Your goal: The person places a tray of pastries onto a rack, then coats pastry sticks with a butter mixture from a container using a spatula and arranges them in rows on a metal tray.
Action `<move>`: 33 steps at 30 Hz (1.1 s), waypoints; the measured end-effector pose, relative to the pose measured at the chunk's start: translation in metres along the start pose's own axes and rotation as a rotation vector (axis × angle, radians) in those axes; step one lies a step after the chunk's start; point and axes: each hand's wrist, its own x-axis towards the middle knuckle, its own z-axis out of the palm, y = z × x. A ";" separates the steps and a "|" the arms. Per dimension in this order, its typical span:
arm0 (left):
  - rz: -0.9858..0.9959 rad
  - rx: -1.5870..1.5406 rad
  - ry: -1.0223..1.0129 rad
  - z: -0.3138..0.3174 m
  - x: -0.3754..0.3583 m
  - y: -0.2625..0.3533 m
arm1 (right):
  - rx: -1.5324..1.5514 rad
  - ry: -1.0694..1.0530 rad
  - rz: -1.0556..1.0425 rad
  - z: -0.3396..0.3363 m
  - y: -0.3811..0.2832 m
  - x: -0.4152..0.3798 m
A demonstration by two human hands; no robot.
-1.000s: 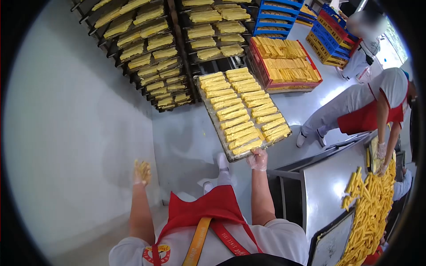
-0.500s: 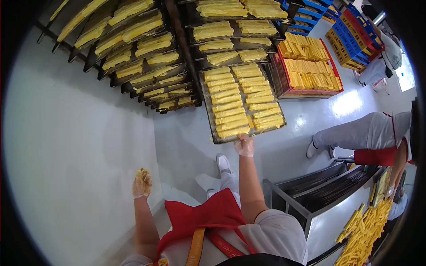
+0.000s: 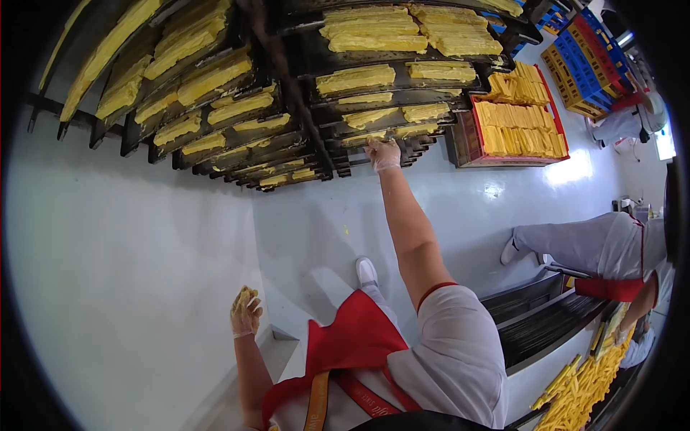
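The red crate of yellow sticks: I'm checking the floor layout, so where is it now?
The red crate is in the upper right of the head view, just right of the tray rack and lower left of the multicoloured crate stack.

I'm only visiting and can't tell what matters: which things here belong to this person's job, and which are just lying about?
Likely the job:
right hand, at the rack
trays in it
strips on them

Apparently just about:
red crate, filled
stacked crates
floor scrap
loose sticks, beside a co-worker
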 end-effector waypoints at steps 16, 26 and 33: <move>0.301 -0.001 -0.197 0.000 -0.099 0.043 | -0.258 -0.128 0.120 -0.192 -0.064 -0.302; 0.438 0.111 -0.677 0.005 -0.239 -0.040 | -0.230 -0.259 -0.322 -0.428 -0.161 -0.723; 0.492 0.227 -0.822 0.057 -0.330 -0.108 | -0.370 0.107 -0.727 -0.489 -0.199 -0.906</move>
